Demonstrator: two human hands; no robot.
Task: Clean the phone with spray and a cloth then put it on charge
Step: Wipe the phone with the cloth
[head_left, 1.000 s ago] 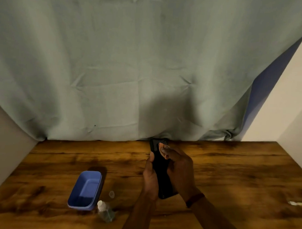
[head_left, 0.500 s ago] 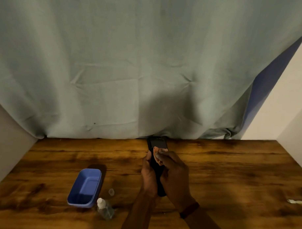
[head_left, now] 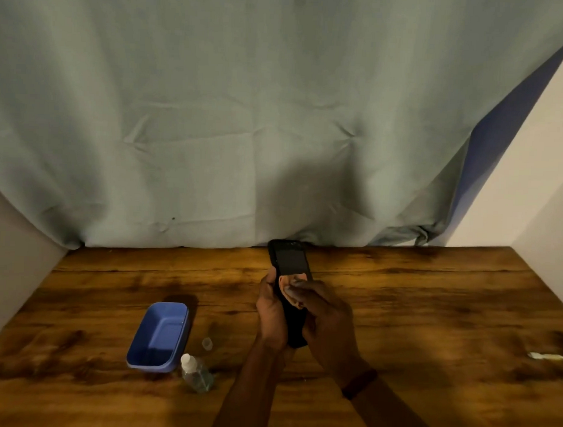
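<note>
A black phone (head_left: 290, 259) in a dark case stands upright above the wooden table (head_left: 430, 298), screen towards me. My left hand (head_left: 270, 312) grips its left edge and lower half. My right hand (head_left: 326, 320) presses a small pinkish cloth (head_left: 291, 286) against the middle of the screen with its fingertips. A small clear spray bottle (head_left: 195, 372) with a white top lies on the table to the lower left, its clear cap (head_left: 207, 343) off beside it. The white tip of a charging cable (head_left: 548, 356) lies at the right edge.
A blue plastic tub (head_left: 159, 335) sits left of the bottle. A grey-green curtain (head_left: 245, 116) hangs behind the table's far edge. Pale walls close in the table on the left and right.
My right hand has slid the cloth down the phone from the top to mid-screen, uncovering the upper part. Both hands and the phone have shifted slightly left.
</note>
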